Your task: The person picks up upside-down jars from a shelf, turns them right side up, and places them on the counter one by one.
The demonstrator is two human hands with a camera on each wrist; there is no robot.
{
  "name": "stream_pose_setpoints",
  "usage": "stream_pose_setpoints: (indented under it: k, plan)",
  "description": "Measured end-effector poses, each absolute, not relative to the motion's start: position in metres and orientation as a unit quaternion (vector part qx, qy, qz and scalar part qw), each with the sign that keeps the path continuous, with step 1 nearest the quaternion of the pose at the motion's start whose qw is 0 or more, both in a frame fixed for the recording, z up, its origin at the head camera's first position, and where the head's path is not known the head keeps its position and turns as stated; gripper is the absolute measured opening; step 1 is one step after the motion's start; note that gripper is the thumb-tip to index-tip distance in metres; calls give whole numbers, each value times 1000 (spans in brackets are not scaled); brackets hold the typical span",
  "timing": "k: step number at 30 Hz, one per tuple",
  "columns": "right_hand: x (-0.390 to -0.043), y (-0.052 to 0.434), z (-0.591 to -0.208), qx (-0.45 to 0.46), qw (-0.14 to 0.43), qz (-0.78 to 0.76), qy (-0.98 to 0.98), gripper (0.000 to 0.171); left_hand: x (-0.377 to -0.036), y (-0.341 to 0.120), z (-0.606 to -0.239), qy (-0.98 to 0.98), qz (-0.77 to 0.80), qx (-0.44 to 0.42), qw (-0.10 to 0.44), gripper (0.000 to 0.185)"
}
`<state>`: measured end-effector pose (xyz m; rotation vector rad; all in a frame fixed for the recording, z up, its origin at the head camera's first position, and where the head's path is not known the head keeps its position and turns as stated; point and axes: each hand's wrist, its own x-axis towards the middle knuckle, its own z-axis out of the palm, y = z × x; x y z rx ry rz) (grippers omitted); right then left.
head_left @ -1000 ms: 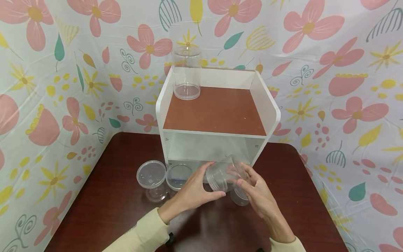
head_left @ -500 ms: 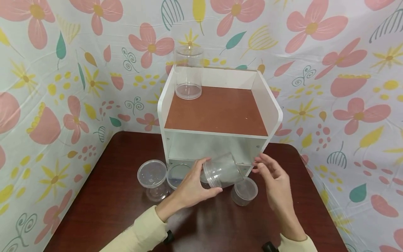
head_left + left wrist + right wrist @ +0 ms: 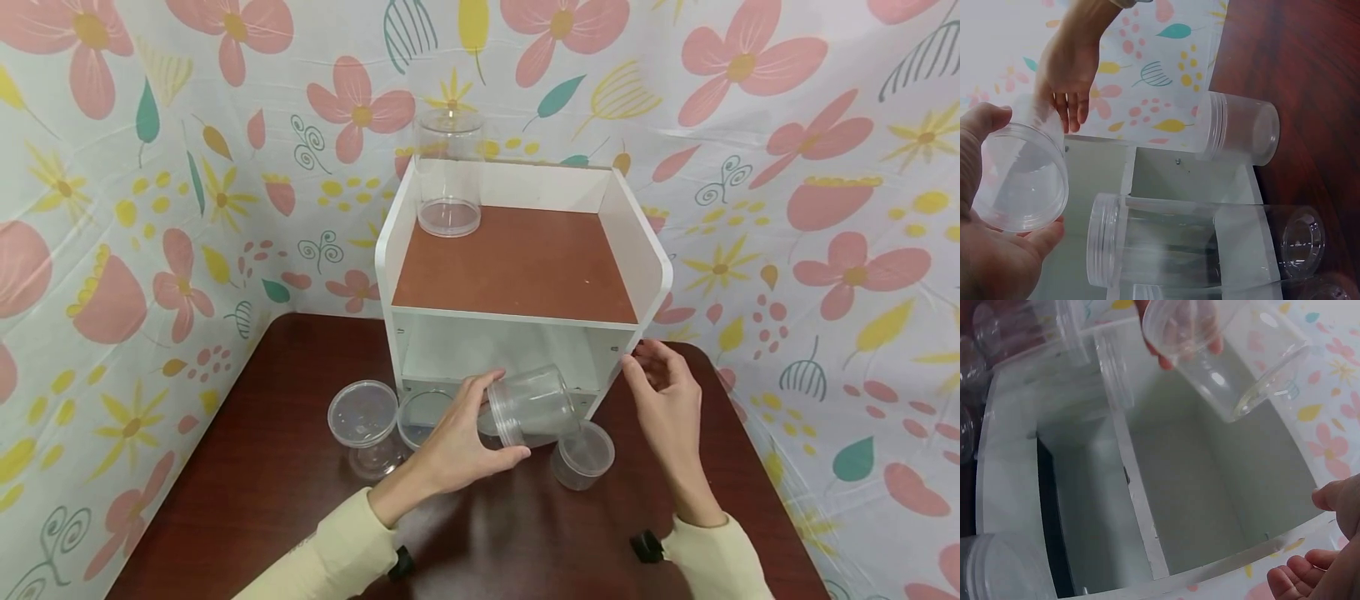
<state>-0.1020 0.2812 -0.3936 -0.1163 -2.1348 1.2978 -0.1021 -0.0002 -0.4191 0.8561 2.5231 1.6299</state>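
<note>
My left hand point(image 3: 461, 442) grips a clear plastic jar point(image 3: 534, 404) near its ridged rim, thumb below and fingers above. The jar is tipped on its side in front of the white shelf unit point(image 3: 652, 275); in the left wrist view its round mouth point(image 3: 1025, 181) faces the camera. My right hand point(image 3: 666, 396) holds nothing, its fingers loosely bent, right by the unit's right side panel. In the right wrist view its thumb point(image 3: 1329, 497) is close to the panel's edge. A small clear jar point(image 3: 583, 454) stands on the table below the held one.
To the left on the dark red table point(image 3: 225, 467) stand a lidded clear jar point(image 3: 362, 417) and another clear jar point(image 3: 422, 421), partly behind my left hand. A tall clear canister point(image 3: 448, 179) stands on the unit's brown top point(image 3: 517, 267). Flowered cloth point(image 3: 825, 250) hangs behind.
My right hand has let go of the jar and moved right and up to the unit's side panel. The left hand keeps the jar, which has shifted only slightly.
</note>
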Motion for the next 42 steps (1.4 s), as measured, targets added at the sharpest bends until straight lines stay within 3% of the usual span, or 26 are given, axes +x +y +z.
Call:
stream_pose_setpoints:
  k: [8, 19, 42]
  plan:
    - [-121, 280, -398, -49, 343, 421, -838, 42, -102, -1, -417, 808, 518, 281, 17, 102]
    - [-141, 279, -406, -37, 367, 390, -844, 28, -104, 0, -413, 806, 522, 276, 37, 104]
    - [-143, 279, -407, -25, 374, 374, -848, 15, -114, 11, -395, 829, 468, 306, 20, 100]
